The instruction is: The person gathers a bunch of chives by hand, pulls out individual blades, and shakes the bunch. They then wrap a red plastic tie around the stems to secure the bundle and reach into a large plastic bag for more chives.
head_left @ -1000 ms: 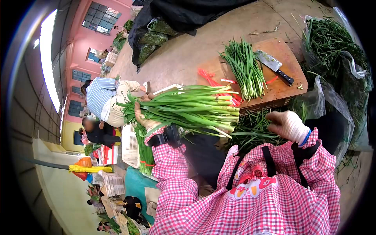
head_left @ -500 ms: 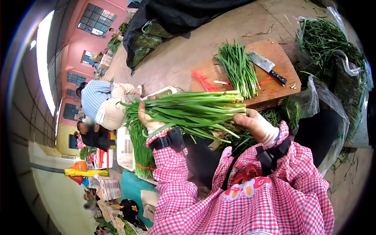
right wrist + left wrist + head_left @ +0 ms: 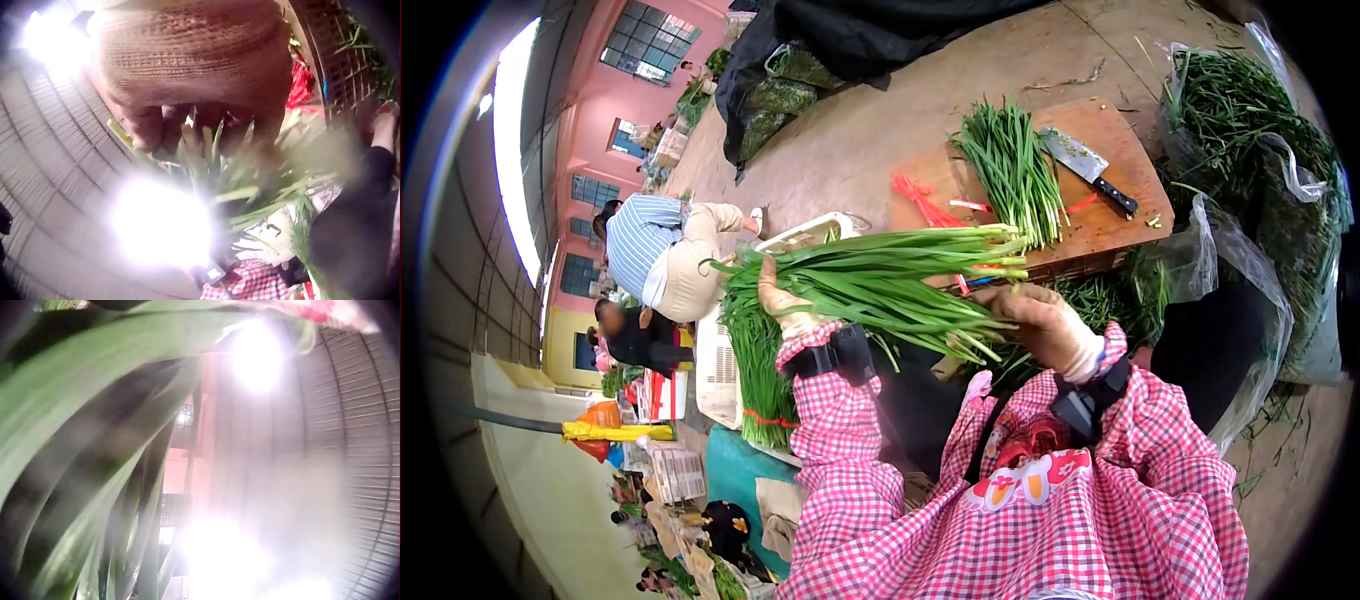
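A loose bunch of garlic chives (image 3: 890,280) lies across in front of me, leaves to the left and pale stem ends to the right. My left hand (image 3: 792,312) grips it near the leaf end, partly hidden by leaves. Long flat leaves (image 3: 94,450) fill the left side of the left wrist view. At the stem ends, my right hand (image 3: 1045,325) has its fingers curled on the lower stems. In the right wrist view, stem ends (image 3: 234,195) poke out beneath the bent fingers (image 3: 147,125). Both hands wear tan wrappings that leave fingers bare.
A wooden board (image 3: 1115,150) ahead bears a second chive bunch (image 3: 1015,175), a cleaver (image 3: 1090,170) and red ties (image 3: 920,200). Bags of greens (image 3: 1250,130) stand at right. A tied bunch (image 3: 765,390) lies by a white crate (image 3: 718,375) at left. People sit beyond.
My right hand has come left from beside the bunch to its stem ends, then slid slightly down along the lower stems. The left hand keeps its hold on the bunch.
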Demonstrator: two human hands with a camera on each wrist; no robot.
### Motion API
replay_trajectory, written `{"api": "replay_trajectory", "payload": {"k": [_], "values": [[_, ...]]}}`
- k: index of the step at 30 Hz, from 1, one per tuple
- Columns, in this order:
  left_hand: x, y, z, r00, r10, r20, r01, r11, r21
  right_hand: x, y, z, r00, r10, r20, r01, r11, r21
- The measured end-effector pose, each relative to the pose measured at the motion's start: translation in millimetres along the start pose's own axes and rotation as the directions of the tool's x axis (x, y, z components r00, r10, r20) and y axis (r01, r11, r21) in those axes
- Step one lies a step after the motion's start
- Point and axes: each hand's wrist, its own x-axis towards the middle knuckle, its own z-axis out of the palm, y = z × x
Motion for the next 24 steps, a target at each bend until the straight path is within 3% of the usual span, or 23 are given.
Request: {"api": "replay_trajectory", "payload": {"k": [1,3,5,6,7,8,9,10,12,14,15,17,19,20,21,22,23,24], "values": [[-3.4,0.5,3.8,0.999,0.039,0.032,-0.040,0.999,0.015,-9.2,-6.1,-2.7,1.000,0.019,-0.009,-0.019,1.000,0.018],[-14.2,3.5,17.0,0.988,0.118,0.097,-0.123,0.991,0.045,-25.5,-21.3,-18.1,0.997,0.059,-0.047,-0.069,0.963,-0.259],[-22.8,6.0,31.0,0.991,0.130,-0.007,-0.130,0.991,0.006,-38.7,-32.8,-42.9,0.992,0.124,-0.010,-0.103,0.770,-0.630],[-18.1,8.0,28.4,0.985,0.169,-0.020,-0.168,0.985,0.033,-44.3,-43.0,-43.9,0.981,0.193,-0.030,-0.104,0.388,-0.916],[-16.9,10.6,29.4,0.978,0.207,-0.032,-0.205,0.977,0.062,-47.6,-49.7,-41.3,0.967,0.241,-0.077,-0.059,-0.080,-0.995],[-17.2,10.3,31.2,0.974,0.223,-0.036,-0.218,0.971,0.100,-46.7,-46.6,-38.8,0.933,0.325,-0.158,-0.009,-0.418,-0.909],[-15.5,11.9,30.7,0.982,0.187,-0.027,-0.186,0.981,0.058,-44.6,-46.2,-31.6,0.893,0.366,-0.263,0.078,-0.700,-0.710],[-12.5,13.4,27.9,0.988,0.153,-0.016,-0.153,0.988,0.016,-39.4,-46.5,-23.0,0.825,0.401,-0.399,0.026,-0.731,-0.682],[-11.1,13.4,26.7,0.990,0.129,0.064,-0.128,0.992,-0.014,-41.4,-51.9,-0.8,0.935,0.304,-0.181,0.029,-0.576,-0.817],[-14.3,8.0,33.1,0.987,0.154,-0.053,-0.155,0.988,-0.026,-38.4,-46.3,6.9,0.989,0.129,0.078,0.124,-0.402,-0.907],[-9.3,6.7,31.8,0.981,0.170,-0.090,-0.174,0.984,-0.040,-34.8,-44.7,15.1,0.978,-0.041,0.206,0.185,-0.296,-0.937],[4.0,9.5,18.5,0.986,0.144,-0.082,-0.146,0.989,-0.014,-22.0,-41.5,26.6,0.918,-0.282,0.278,0.234,-0.179,-0.956],[8.9,12.9,13.9,0.998,0.070,-0.005,-0.070,0.997,-0.037,-9.2,-40.1,29.5,0.875,-0.397,0.276,0.228,-0.166,-0.960],[9.5,15.0,12.7,0.998,0.014,0.068,-0.010,0.998,-0.067,-6.5,-43.3,36.7,0.904,-0.398,0.156,0.112,-0.134,-0.985],[8.7,14.3,11.5,0.989,-0.038,0.142,0.052,0.994,-0.093,0.3,-40.8,32.3,0.878,-0.440,0.187,0.116,-0.184,-0.976],[-8.4,7.8,31.0,1.000,0.000,0.005,0.000,1.000,-0.022,7.0,-39.9,30.0,0.906,-0.399,0.142,0.051,-0.230,-0.972],[-18.8,2.6,43.8,1.000,-0.008,-0.019,0.007,0.998,-0.058,13.1,-38.7,28.5,0.928,-0.360,0.093,-0.011,-0.277,-0.961],[-27.1,-1.8,54.0,0.999,-0.017,-0.043,0.013,0.996,-0.093,17.6,-36.2,26.9,0.924,-0.359,0.134,0.032,-0.276,-0.961]]}}
